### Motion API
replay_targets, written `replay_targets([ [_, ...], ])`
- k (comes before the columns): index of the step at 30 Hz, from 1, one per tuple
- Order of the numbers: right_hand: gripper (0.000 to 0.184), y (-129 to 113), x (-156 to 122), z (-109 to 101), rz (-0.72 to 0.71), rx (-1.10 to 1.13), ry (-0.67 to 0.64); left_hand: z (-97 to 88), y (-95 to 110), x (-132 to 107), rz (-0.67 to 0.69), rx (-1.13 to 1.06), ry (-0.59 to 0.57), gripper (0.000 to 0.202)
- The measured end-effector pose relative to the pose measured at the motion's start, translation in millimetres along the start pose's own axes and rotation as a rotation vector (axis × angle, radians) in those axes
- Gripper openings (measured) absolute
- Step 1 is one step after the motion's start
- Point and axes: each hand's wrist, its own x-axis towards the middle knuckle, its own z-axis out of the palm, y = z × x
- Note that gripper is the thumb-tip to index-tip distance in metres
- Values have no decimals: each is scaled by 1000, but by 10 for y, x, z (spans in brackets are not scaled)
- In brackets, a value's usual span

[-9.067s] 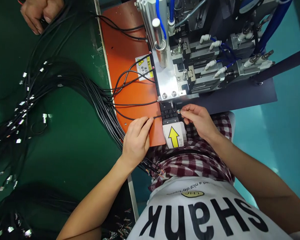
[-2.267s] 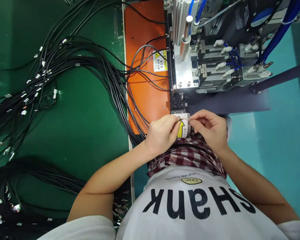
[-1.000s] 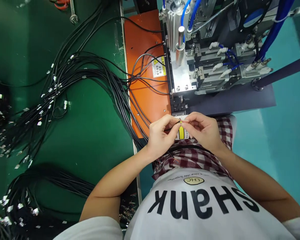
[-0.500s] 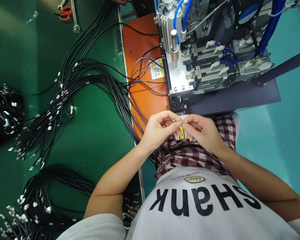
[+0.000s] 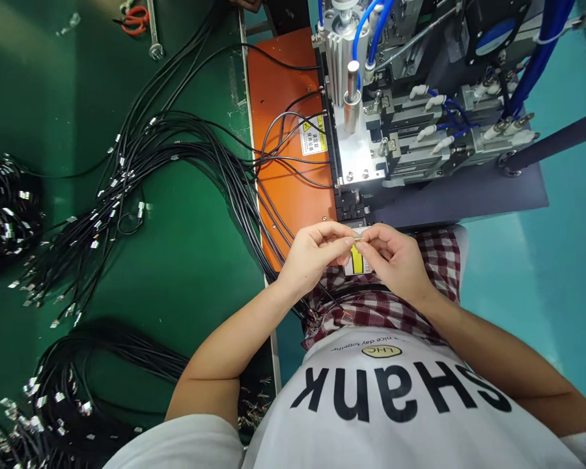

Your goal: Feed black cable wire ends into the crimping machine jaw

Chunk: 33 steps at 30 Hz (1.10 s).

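My left hand (image 5: 308, 258) and my right hand (image 5: 398, 262) meet in front of the machine, fingertips almost touching. Both are closed in a pinch on a short, thin, pale wire (image 5: 358, 239) that shows between them. Most of the wire is hidden by my fingers. Just behind the fingertips sits a white and yellow label (image 5: 357, 262). A bundle of black cables (image 5: 244, 215) runs from the green table past my left wrist to my lap, where bare wire ends (image 5: 314, 317) show.
The machine (image 5: 354, 137) with blue air hoses stands ahead on an orange base plate (image 5: 293, 85). More black cables (image 5: 122, 352) with silvery connectors lie on the green table (image 5: 185, 260). Red-handled scissors (image 5: 135, 21) and a wrench (image 5: 155, 39) lie at the far left. Part of another person's hand (image 5: 248, 4) shows at the top.
The view has shifted slightly, so the machine appears a little farther right. My hands stay pinched together on the wire, with only small finger movement.
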Motion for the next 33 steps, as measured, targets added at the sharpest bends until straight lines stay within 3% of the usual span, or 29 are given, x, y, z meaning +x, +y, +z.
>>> replay_targets([
  [4,9,-52,-3,-12,-67,-94,18,-7,18,-13,-22,19,11,25],
  [9,9,-92,-11,31,-110,-142,39,41,-46,-13,91,-44,75,23],
  [15,8,-43,18,47,-76,-131,44,75,-98,3,69,-106,132,24],
  [21,13,-116,67,-80,-36,-59,41,39,-109,1,67,-59,110,25],
  [29,13,-89,11,24,20,42,32,28,-118,-5,80,-72,82,22],
  [33,16,-78,40,-74,73,68,-29,11,-115,-10,61,-23,78,22],
])
